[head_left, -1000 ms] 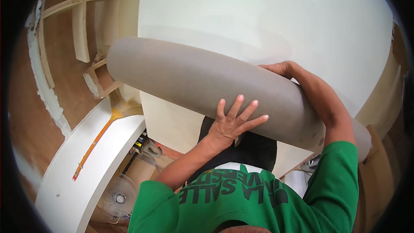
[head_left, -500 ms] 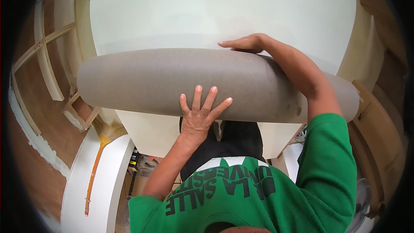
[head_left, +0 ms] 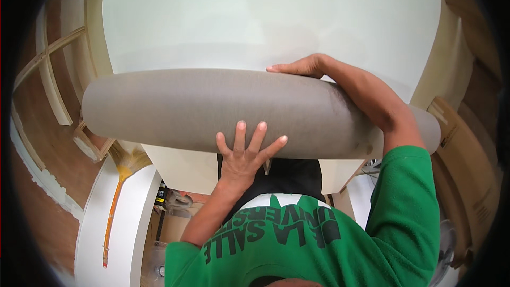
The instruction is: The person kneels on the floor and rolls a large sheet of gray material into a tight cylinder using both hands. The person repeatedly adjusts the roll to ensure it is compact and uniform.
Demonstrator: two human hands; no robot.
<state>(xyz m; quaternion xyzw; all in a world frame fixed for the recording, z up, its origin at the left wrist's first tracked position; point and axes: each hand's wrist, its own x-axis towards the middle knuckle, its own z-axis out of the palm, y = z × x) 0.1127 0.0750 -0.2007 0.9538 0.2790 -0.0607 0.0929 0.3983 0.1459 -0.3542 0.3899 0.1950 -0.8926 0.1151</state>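
Note:
A thick grey-brown roll of sheet material lies crosswise over the near part of a white tabletop, in front of my body. My left hand rests on the roll's near side, fingers spread and pointing away from me. Over the right part of the roll reaches my right arm. My right hand lies along the roll's far upper edge, its visible fingers stretched out toward the left. Its palm and some of its fingers are hidden. Dark smudges mark the roll near the right forearm.
Wooden framing stands at the left. A broom with an orange handle lies on a white panel at lower left. Beyond the roll's right end stands a brown cardboard box. Several items sit below the table's near edge.
The roll, tabletop and hands all appear slightly lower, which fits a shift of the view. My left fingertips sit a little nearer the roll's near edge. Both hands stay at the roll.

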